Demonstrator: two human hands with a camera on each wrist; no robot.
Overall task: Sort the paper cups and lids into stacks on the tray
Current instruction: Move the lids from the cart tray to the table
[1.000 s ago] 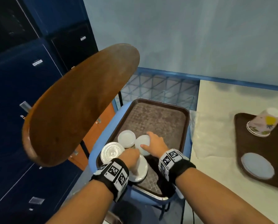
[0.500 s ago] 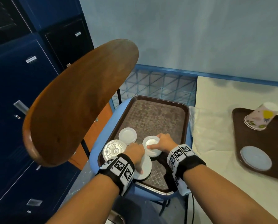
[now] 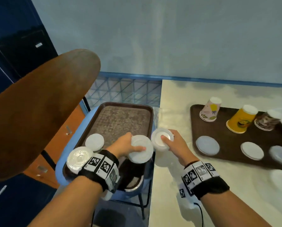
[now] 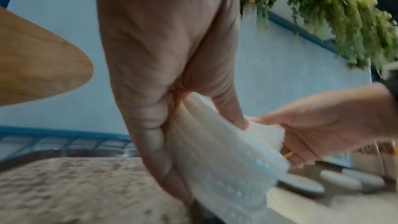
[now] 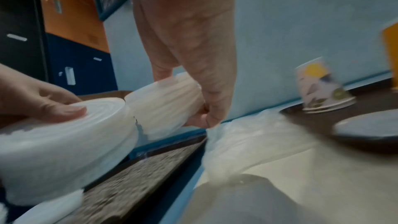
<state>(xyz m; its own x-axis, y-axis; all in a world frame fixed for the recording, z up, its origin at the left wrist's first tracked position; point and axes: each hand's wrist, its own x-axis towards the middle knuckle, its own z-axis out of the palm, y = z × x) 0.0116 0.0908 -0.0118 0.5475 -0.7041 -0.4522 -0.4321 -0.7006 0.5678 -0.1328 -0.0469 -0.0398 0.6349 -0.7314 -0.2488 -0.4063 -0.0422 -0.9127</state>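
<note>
My left hand (image 3: 130,145) grips a stack of white lids (image 3: 141,149) by its edge, lifted above the near right corner of the brown tray on the chair (image 3: 125,118). My right hand (image 3: 170,141) grips a smaller stack of white lids (image 3: 160,140) over the gap between chair and table. The two stacks nearly touch. In the left wrist view, fingers curl round the lid stack (image 4: 226,168); in the right wrist view, the fingers pinch their stack (image 5: 163,101). Two lid stacks (image 3: 94,141) (image 3: 79,158) stay on the chair tray.
A second brown tray (image 3: 232,140) on the cream table (image 3: 178,99) holds three upside-down cup stacks, pink (image 3: 209,111), yellow (image 3: 241,118) and brown (image 3: 268,120), plus three lid piles (image 3: 207,145). A wooden chair back (image 3: 38,112) rises at left.
Both hands have lifted their lid stacks off the chair tray and moved them rightward toward the table. My view has swung right, showing more of the table tray.
</note>
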